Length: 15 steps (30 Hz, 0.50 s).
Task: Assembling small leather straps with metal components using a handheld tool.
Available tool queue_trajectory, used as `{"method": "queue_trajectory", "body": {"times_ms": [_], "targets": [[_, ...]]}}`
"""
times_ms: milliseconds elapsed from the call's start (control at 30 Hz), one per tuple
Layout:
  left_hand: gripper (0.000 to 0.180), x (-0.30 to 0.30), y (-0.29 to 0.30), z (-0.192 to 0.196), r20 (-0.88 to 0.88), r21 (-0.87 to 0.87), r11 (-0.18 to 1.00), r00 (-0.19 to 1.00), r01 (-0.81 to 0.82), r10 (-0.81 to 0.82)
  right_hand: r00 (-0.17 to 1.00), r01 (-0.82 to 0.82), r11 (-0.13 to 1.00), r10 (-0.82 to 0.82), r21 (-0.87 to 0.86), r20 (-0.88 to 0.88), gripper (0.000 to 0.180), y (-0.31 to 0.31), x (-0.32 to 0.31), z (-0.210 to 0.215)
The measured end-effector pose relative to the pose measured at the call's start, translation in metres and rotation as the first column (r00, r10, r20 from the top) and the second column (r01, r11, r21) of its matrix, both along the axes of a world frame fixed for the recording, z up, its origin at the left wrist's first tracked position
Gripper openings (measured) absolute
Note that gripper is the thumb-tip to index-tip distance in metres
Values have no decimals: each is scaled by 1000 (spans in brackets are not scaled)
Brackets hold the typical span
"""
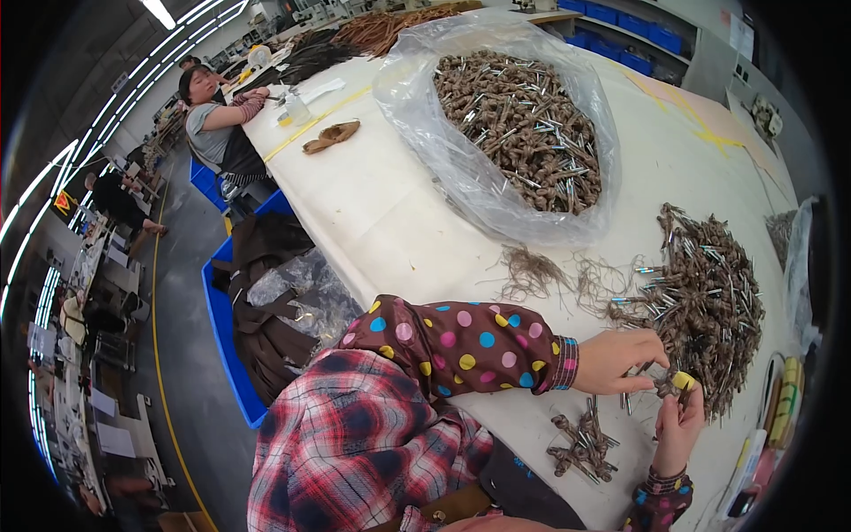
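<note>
Right hand [678,432] had a knot [665,387] pinched at the fingertips, right by the pile [705,306]. Left hand [618,362] was just beside it, couldn't tell if gripping tbh.

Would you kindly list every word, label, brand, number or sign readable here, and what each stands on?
No text is clear enough to read.
Red-and-yellow sign, far left: too small.
Small blue marks on the wearer's dark cloth garment: too small and blurred.
Heaped brown knotted cords with silvery tips: no lettering visible.
</note>
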<state>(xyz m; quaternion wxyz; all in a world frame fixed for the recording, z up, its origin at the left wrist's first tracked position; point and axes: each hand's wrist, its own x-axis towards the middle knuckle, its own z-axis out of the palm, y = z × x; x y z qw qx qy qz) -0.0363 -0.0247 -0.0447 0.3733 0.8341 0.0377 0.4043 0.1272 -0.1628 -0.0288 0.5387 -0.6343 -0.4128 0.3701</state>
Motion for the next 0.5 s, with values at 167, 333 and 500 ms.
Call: {"method": "queue_trajectory", "body": {"times_ms": [167, 333, 500], "targets": [[13, 12, 3, -12, -200, -69, 996, 978, 50, -63, 998, -28, 997, 24, -70, -51, 27, -3, -5, 10], [11, -1, 18, 0, -221, -244, 961, 973, -128, 74, 988, -69, 997, 66, -17, -139, 29, 18, -5, 15], [25, 8, 20, 0, -181, -84, 987, 976, -138, 121, 968, -71, 996, 54, -59, -246, 31, 8, 8, 9]]}}
